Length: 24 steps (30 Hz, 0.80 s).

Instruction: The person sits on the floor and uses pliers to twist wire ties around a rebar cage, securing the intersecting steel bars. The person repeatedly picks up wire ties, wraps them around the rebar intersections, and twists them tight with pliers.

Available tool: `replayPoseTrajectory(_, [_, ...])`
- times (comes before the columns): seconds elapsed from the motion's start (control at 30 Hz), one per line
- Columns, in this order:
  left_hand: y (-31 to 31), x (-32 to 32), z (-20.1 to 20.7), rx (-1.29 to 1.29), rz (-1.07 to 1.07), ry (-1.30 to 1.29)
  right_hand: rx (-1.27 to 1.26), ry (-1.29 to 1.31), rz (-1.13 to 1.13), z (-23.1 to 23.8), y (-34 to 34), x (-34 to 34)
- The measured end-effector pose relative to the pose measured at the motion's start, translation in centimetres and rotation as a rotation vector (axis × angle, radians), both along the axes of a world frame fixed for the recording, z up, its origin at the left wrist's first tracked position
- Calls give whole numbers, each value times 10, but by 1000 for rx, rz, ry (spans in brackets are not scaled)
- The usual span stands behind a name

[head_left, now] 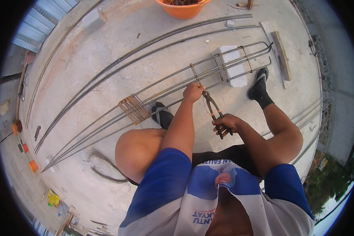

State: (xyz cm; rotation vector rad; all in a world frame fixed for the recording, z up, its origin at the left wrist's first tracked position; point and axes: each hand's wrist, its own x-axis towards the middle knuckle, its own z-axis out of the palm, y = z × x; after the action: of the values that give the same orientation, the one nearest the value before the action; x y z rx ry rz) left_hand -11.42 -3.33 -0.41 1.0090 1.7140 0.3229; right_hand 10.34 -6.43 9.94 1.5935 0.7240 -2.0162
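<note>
A long cage of steel rebar lies across in front of me, its right end raised on a white block. My left hand is closed at the lower corner of a square stirrup on the cage. My right hand grips the black and orange handles of a pair of pincers. Their jaws meet the bar beside my left fingers, where a thin wire hangs down. Several more stirrups sit bunched together on the bars to the left.
Loose rebars lie beyond the cage. An orange basin stands at the far side. A wooden plank lies at the right. A bundle of tie wire rests by my left knee. My sandalled feet are close to the cage.
</note>
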Motion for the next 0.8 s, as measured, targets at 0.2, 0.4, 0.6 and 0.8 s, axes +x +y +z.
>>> replayPoseTrajectory(0.2, [-2,3,-4,3,-2,3,489,-231,433,31,8,-11])
replayPoseTrajectory(0.4, [-3,3,-2,47,2,18,1465,-522,1244,39,2,-12])
replayPoseTrajectory(0.6, [-2,3,-4,53,-17,13,1596,-454,1537,27,29,7])
replayPoseTrajectory(0.8, [-3,3,-5,50,-4,16,1621,-423,1540,16,45,10])
